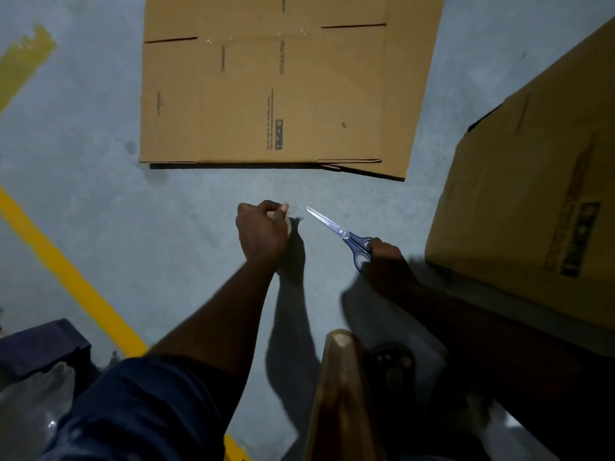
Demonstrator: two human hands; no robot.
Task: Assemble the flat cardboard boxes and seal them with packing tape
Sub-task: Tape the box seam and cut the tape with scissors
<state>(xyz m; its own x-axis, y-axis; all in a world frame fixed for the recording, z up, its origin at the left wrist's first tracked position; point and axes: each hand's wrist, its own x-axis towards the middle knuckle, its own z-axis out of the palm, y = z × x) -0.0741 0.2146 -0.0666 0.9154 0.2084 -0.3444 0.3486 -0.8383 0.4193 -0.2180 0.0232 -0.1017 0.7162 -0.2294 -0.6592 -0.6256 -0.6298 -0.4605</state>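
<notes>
Standing over the grey floor (100, 194), the person is showing a dark blue sleeve (149, 410) at the bottom of the view, with a brown wooden piece (339, 377) and a sandalled foot (392, 364) just beside it.

Further out, the left hand (263, 234) is curling its fingers round a pale rounded thing (289, 224). It is probably the roll of packing tape, though the hand is hiding most of it. The right hand (386, 261), blurred, is gripping the blue handles of the scissors (339, 232). Their blades are lying together and pointing at the left hand's fingertips, near but apart.

Beyond both hands, the flat cardboard box (259, 94) is lying unopened on the floor. It is resting on a second flat sheet (412, 94) that is sticking out to its right. A larger box (532, 194), seemingly already built up, is filling the right edge.

The scissor tip is posing the main risk, I judge. If the hands are closing together for a cut, the point could be nicking a finger or slipping off the tape. A loose tape end could be folding back onto itself. The wooden piece by the foot could be catching a step toward the flat box.
</notes>
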